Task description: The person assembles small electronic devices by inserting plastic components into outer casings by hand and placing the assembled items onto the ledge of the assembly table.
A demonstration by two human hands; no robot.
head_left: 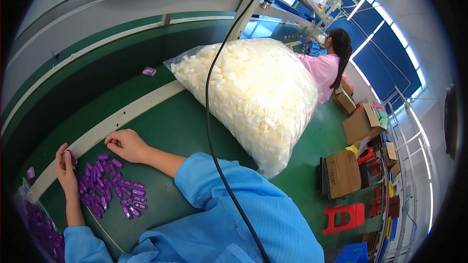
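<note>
My left hand (65, 168) is closed around a small purple plastic case (73, 158) beside the pale rail. Its fingers partly cover the case. My right hand (126, 145) hovers near or rests by the same rail with its fingers curled in; whether anything is inside them is hidden. Between my forearms a loose pile of small oval purple cases (105, 187) lies on the green tabletop (165, 199). At the lower left, a clear plastic bag (41, 231) holds many more purple pieces.
A big clear bag of pale foam-like blocks (253, 102) stands to my right. Beyond the rail (131, 109), single purple packets (149, 71) lie on the green belt. A black cable (208, 117) hangs across the view. A person in pink (321, 68), cartons (343, 173) and a red stool (345, 218) are farther right.
</note>
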